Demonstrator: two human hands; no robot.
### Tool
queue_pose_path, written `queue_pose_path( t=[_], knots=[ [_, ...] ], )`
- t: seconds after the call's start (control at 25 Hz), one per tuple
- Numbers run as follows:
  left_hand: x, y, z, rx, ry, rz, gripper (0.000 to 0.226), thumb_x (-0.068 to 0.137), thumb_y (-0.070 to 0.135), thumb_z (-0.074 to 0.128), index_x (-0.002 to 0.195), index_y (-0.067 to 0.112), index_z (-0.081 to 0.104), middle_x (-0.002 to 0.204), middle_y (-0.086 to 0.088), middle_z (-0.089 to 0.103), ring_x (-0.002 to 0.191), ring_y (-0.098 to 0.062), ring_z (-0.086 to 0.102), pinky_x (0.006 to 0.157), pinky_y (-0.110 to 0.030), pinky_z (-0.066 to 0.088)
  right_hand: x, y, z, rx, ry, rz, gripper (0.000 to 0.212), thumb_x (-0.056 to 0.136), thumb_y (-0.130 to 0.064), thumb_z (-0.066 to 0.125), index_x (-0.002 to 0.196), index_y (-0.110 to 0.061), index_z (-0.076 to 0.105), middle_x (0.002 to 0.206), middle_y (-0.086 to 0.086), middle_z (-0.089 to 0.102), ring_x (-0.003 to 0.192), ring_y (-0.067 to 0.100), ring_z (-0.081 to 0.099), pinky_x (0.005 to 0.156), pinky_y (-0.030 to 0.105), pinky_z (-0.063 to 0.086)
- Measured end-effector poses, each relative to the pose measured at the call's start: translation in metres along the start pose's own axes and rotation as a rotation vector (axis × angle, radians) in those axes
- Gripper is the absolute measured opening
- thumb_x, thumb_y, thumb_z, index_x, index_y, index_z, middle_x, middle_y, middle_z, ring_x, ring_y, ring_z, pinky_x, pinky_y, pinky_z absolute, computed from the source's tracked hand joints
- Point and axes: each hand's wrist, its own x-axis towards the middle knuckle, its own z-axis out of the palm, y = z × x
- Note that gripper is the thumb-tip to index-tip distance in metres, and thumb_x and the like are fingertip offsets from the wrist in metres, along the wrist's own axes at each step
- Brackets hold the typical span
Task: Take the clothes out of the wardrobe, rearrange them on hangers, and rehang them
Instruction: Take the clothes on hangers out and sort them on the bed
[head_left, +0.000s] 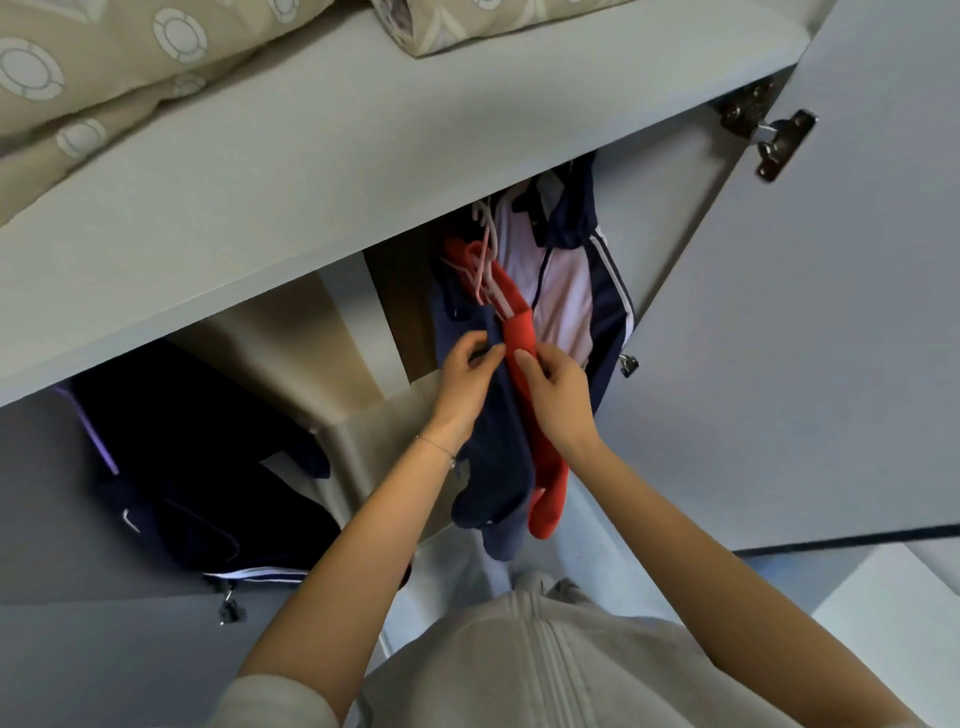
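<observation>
Overhanging the clothes, a pale grey wardrobe shelf (363, 156) carries beige circle-patterned bedding (104, 78). A white-and-navy zip jacket (561, 280) hangs just right of the hands. Both arms reach up. The left hand (467, 366) pinches the edge of the navy fabric garment (498, 467), and the right hand (556, 395) pinches the long red fabric garment (521, 330) hanging between them.
</observation>
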Motion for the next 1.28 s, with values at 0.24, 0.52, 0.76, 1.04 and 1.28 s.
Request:
queue_pose_path(
  t=[0.24,0.52,0.76,1.04,1.28],
  knots=[
    [-0.017,0.005,0.008,0.03,-0.237,-0.125,0.019,0.101,0.018,0.049,0.11,0.025,0.064,0.11,0.006,0.067,0.113,-0.013,0.06,0.103,-0.032,0.045,-0.032,0.013,-0.022,-0.168,0.168,0.067,0.022,0.1,-0.026,0.048,0.09,-0.012,0.062,0.079,0.005,0.065,0.074,0.018,0.06,0.071,0.034,0.048],
    [-0.055,-0.004,0.071,0.289,-0.642,0.001,0.033,0.101,0.008,0.045,0.132,0.011,0.056,0.13,0.003,0.055,0.12,-0.007,0.052,0.101,-0.017,0.039,-0.096,0.034,-0.069,-0.278,0.446,0.271,0.029,0.101,-0.032,0.042,0.098,-0.006,0.055,0.086,0.017,0.066,0.079,0.038,0.06,0.073,0.048,0.047],
    [-0.064,-0.016,0.122,0.525,-0.455,0.263,0.039,0.093,0.027,0.065,0.126,0.011,0.052,0.13,-0.012,0.049,0.118,-0.015,0.051,0.105,-0.038,0.04,-0.179,0.042,-0.146,-0.307,0.513,0.332,0.029,0.1,-0.032,0.046,0.073,-0.021,0.047,0.061,-0.004,0.051,0.064,0.024,0.049,0.064,0.04,0.041],
    [-0.137,-0.024,0.227,0.796,-0.897,0.693,0.065,0.087,0.048,0.061,0.136,0.007,0.045,0.137,-0.011,0.046,0.13,-0.029,0.041,0.11,-0.042,0.034,-0.324,0.05,-0.228,-0.296,0.728,0.387,0.03,0.092,-0.041,0.047,0.065,-0.029,0.046,0.059,-0.006,0.05,0.058,0.011,0.045,0.058,0.032,0.036],
    [-0.262,-0.047,0.334,0.812,-1.122,0.956,0.044,0.083,0.051,0.063,0.099,0.012,0.057,0.096,-0.007,0.06,0.094,-0.031,0.054,0.078,-0.04,0.04,-0.477,0.063,-0.271,-0.205,0.974,0.467,0.043,0.086,-0.05,0.061,0.06,-0.018,0.046,0.052,-0.007,0.038,0.053,0.009,0.033,0.055,0.029,0.031]
  ],
)
